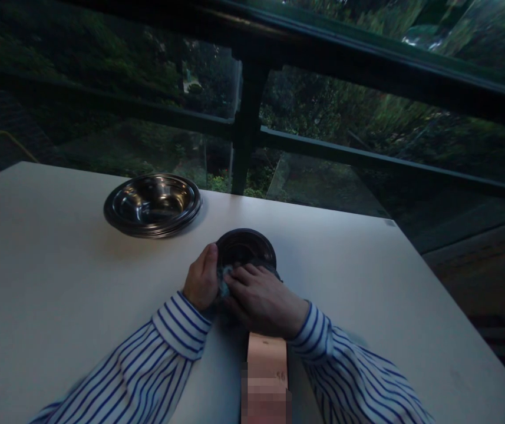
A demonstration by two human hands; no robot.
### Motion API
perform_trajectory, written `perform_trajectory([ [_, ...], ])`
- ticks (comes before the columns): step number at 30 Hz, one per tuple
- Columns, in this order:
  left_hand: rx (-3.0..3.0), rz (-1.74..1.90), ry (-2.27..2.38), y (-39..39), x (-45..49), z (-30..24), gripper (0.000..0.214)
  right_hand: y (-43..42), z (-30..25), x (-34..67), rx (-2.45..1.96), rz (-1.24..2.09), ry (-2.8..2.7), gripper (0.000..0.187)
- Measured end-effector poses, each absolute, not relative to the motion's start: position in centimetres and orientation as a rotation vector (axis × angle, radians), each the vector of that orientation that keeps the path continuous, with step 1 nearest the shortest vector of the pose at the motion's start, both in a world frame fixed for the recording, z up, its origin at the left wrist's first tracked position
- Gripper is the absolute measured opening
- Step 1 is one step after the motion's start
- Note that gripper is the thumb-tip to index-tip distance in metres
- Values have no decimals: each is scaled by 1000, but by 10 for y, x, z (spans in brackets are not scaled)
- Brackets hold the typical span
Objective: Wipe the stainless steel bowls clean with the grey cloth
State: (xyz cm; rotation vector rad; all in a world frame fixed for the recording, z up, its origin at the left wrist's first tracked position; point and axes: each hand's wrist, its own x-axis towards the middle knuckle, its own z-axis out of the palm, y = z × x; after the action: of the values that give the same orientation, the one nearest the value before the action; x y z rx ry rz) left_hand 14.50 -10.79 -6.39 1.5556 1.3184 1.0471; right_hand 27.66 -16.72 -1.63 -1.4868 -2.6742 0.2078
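Observation:
A round, dark metal bowl [244, 244] is tilted up in front of me near the middle of the white table. My left hand [203, 278] grips its left rim, thumb on top. Inside its lower part, my right hand [263, 294] presses a bluish-grey cloth [224, 280] with bent fingers. Much of the cloth is hidden under that hand. Further back on the left stands a stack of shiny metal bowls [152, 206], apart from both hands.
The white table [79, 282] ends at a dark railing [247, 123] with glass panels, trees beyond it. Below my right wrist is a flat, pinkish-copper object [267, 356] with faint markings, its lower part blurred out.

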Motion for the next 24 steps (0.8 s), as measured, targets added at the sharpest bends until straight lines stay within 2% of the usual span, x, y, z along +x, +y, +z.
perform_trajectory([
  [3, 1542, 1062, 1327, -107, 144, -66, 46, -167, -21, 273, -1450, 200, -2643, 41],
  [10, 1523, 1058, 1263, -108, 145, -70, 46, -173, -10, 288, -1567, 203, -2695, 34],
  [15, 1559, 1060, 1329, -108, 145, -68, 45, -170, -19, 273, -1470, 233, -2625, 41],
  [24, 1561, 1045, 1287, -109, 147, -67, 42, -172, -10, 284, -1525, 251, -2712, 33],
])
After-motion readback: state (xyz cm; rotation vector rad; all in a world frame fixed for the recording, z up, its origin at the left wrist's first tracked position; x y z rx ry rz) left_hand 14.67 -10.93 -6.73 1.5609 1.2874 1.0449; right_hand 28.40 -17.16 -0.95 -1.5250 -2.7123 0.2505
